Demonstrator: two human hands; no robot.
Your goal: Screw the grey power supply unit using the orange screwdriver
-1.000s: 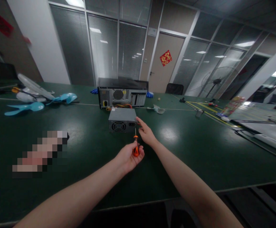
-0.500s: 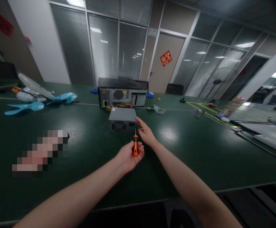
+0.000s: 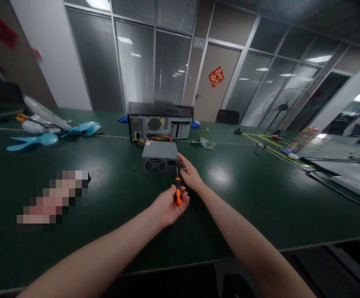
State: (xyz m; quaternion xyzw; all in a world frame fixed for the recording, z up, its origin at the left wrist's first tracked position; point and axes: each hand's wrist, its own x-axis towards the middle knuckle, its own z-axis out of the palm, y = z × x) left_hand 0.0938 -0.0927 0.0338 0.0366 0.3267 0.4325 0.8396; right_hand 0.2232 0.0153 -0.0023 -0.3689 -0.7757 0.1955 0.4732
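Observation:
My left hand [image 3: 170, 207] is wrapped round the orange and black handle of a screwdriver [image 3: 178, 193]. Its thin shaft points away from me, and the tip meets the lower right corner of a grey computer power supply [image 3: 160, 149]. The fan grille and power socket of this box face me. At its right side, my right hand [image 3: 191, 173] holds the box by the corner, index finger stretched along the edge and the other fingers curled below. Whether a screw sits under the tip is too small to make out.
Behind the power supply lies a computer case [image 3: 159, 122], with coloured cables [image 3: 161, 139] between the two. Blue fan blades [image 3: 37, 141] rest at the left, near a pixelated patch. A small clear plastic piece [image 3: 208, 145] lies to the right on the green table [image 3: 120, 194].
The screwdriver handle has turned in my left hand and shifted slightly right, its orange and black pattern showing differently. My right hand and the power supply stay in place.

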